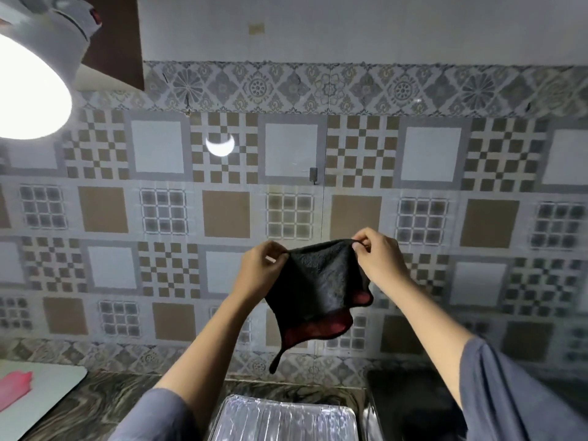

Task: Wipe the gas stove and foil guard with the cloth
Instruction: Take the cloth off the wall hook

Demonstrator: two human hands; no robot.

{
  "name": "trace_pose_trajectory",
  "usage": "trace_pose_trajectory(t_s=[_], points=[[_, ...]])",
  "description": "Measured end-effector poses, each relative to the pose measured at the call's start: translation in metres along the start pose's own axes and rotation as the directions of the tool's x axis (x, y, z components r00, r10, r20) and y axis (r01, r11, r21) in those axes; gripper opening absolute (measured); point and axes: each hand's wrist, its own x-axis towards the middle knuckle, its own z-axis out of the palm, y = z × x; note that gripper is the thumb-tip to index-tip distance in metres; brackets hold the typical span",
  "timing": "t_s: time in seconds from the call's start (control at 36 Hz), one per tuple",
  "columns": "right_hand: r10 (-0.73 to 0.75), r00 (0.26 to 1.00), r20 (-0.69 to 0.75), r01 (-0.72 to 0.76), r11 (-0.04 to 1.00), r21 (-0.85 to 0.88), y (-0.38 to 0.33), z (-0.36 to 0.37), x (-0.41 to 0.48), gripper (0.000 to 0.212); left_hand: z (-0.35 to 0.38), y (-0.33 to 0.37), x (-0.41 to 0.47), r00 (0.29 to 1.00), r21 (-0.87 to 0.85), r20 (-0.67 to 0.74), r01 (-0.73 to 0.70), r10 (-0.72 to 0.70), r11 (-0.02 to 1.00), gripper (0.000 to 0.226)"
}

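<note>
I hold a black cloth (321,281) with a red underside up in front of the tiled wall. My left hand (262,270) pinches its upper left corner and my right hand (380,254) pinches its upper right corner, so the cloth hangs spread between them. A thin loop dangles from its lower end. Below, at the bottom edge of the view, the crinkled silver foil guard (283,418) shows between my forearms. The gas stove itself is not visible.
A dark sink basin (413,405) lies at the lower right, beside the foil. A marbled dark countertop (105,399) runs along the wall, with a white board (47,396) carrying a red item at the lower left. A bright lamp (28,90) glares at the upper left. A small hook (313,175) sits on the tiles.
</note>
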Motion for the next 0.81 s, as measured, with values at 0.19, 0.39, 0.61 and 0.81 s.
trace_pose_trajectory(t_s=[0.19,0.39,0.61,0.81], points=[[0.161,0.985,0.069,-0.167,0.981,0.097,0.017,0.009,-0.045,0.011,0.032,-0.001,-0.037,0.98,-0.093,0.085,0.187,-0.179,0.978,0.013],[0.243,0.963,0.119,-0.269,0.909,0.319,0.023,0.027,-0.093,0.01,0.052,0.024,-0.071,0.913,-0.409,0.279,0.393,-0.297,0.824,0.011],[0.202,0.976,0.086,-0.215,0.804,0.555,0.026,0.037,-0.133,0.011,0.055,0.033,-0.088,0.86,-0.561,0.374,0.508,-0.347,0.654,0.011],[0.154,0.984,0.095,-0.179,0.768,0.615,0.028,0.04,-0.151,0.027,0.055,0.035,-0.096,0.865,-0.572,0.383,0.497,-0.323,0.653,0.015]])
